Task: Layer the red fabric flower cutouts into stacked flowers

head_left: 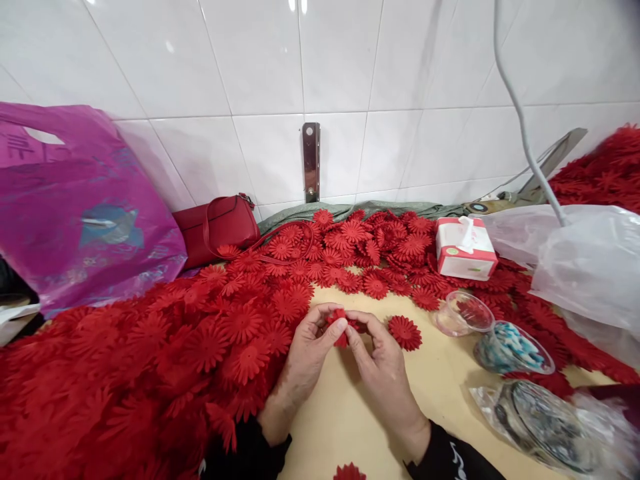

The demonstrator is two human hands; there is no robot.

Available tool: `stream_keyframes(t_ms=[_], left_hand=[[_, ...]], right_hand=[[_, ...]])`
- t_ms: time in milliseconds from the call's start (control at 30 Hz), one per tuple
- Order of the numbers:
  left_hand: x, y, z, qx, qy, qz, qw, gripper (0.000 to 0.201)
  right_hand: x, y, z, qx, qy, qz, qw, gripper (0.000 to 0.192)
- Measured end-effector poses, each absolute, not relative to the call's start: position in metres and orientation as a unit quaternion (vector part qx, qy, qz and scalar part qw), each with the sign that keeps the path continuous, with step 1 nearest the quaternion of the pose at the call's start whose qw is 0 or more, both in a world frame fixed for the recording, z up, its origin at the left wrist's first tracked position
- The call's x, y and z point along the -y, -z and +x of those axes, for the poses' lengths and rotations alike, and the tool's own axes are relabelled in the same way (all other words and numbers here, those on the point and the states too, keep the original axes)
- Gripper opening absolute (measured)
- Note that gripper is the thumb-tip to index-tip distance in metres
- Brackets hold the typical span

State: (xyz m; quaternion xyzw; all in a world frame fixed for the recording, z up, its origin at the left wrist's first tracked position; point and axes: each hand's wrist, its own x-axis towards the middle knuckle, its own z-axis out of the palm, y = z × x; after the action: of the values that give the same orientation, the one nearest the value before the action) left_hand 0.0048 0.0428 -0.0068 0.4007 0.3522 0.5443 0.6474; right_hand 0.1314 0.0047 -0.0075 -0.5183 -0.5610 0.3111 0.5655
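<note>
Between my two hands, over the middle of the table, is a small red artificial flower. My left hand pinches its left side with thumb and fingers, and my right hand pinches its right side. The fingertips cover part of the petals. Just right of my right hand a single red petal layer lies flat on the table. Another red petal piece is cut off by the bottom edge of the view. A large heap of red flower pieces reaches up to my left forearm.
More red pieces spread along the wall. A red handbag and purple plastic bag stand at left. At right are a tissue pack, clear cup, cup with blue-white contents, plastic-wrapped round item and hanging cable.
</note>
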Motion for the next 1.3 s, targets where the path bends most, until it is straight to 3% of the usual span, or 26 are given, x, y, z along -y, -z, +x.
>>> stream_keyframes(t_ms=[200,433,800,1067,1300], left_hand=[[-0.041,0.006,0.003,-0.346,-0.52,0.42,0.658,0.042],[-0.042,0.002,0.004,-0.328,-0.5,0.439,0.67,0.031],[-0.041,0.004,0.006,-0.334,-0.552,0.317,0.695,0.039],[-0.043,0.003,0.006,-0.346,-0.571,0.319,0.673,0.052],[-0.042,0.001,0.006,-0.341,-0.572,0.314,0.677,0.05]], right_hand=[[-0.009,0.01,0.138,0.507,-0.316,-0.514,0.616,0.018],[-0.007,0.003,0.129,0.439,-0.397,-0.483,0.646,0.024],[-0.02,-0.003,0.159,0.392,-0.3,-0.515,0.701,0.031],[-0.015,-0.004,0.148,0.408,-0.336,-0.521,0.67,0.035],[-0.014,-0.004,0.145,0.411,-0.333,-0.52,0.67,0.034]])
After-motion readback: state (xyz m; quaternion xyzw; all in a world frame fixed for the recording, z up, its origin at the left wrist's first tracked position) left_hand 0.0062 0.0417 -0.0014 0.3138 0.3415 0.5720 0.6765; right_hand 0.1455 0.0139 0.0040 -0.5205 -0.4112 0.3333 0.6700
